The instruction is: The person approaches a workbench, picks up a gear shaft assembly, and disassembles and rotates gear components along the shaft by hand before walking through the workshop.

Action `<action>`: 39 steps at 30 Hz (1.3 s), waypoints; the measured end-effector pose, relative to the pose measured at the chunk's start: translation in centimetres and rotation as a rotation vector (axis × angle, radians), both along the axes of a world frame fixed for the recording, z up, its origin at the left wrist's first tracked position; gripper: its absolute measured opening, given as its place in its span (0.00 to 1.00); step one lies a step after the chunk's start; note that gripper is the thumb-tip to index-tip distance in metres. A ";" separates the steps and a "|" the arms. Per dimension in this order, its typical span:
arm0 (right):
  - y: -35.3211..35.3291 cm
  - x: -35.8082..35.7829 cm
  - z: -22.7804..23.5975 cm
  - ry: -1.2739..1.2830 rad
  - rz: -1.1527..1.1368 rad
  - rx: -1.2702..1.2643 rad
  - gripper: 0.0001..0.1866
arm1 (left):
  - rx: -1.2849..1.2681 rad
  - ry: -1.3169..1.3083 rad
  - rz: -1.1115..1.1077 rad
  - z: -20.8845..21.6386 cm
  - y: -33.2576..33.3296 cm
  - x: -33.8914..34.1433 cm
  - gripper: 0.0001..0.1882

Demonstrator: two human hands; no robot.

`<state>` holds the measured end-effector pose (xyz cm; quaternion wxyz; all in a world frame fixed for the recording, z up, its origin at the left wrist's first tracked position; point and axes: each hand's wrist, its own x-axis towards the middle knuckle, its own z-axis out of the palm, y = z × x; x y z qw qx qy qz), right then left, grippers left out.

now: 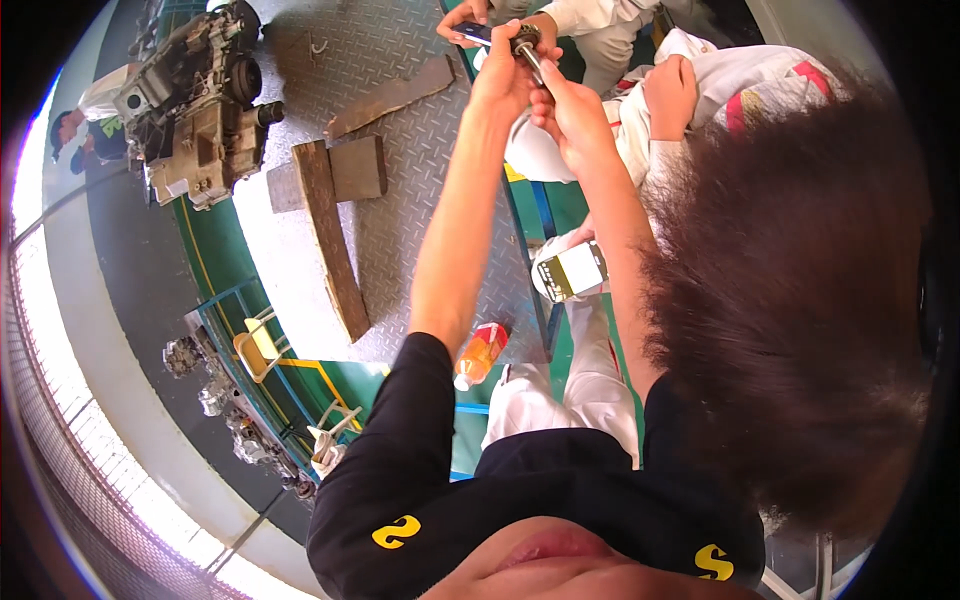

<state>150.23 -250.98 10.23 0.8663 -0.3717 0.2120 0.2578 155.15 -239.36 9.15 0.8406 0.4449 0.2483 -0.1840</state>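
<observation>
One slim, shiny metal shaft with a dark, round, gear-like head (532, 64) is held in the air beyond the right edge of the grey, diamond-patterned metal surface (425, 150). The left hand (500, 78) has its grip pinching near the head, while the right hand (568, 108) has its fingers curled around the plain end. A co-worker's hand (548, 28) is close behind the head; whether it touches is unclear. The step in hand seems to be handling and inspecting the part; the next move probably calls for steady support at both ends and a controlled turn. As for containers, a clear bottle with a red label and white cap (484, 350) lies at the surface's near edge, holding orange liquid; how full is hard to tell.
</observation>
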 end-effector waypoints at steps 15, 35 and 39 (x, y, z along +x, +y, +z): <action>1.3 3.0 -2.1 -0.184 -0.069 -0.256 0.18 | 0.052 0.062 -0.174 -0.6 -0.8 1.4 0.30; 4.0 -1.4 -0.3 -0.126 0.028 -0.399 0.22 | 0.054 0.092 0.014 -1.1 2.6 -0.1 0.22; 4.9 2.0 -2.2 -0.367 -0.119 -0.562 0.22 | 0.077 0.047 -0.120 -0.6 2.2 -0.2 0.23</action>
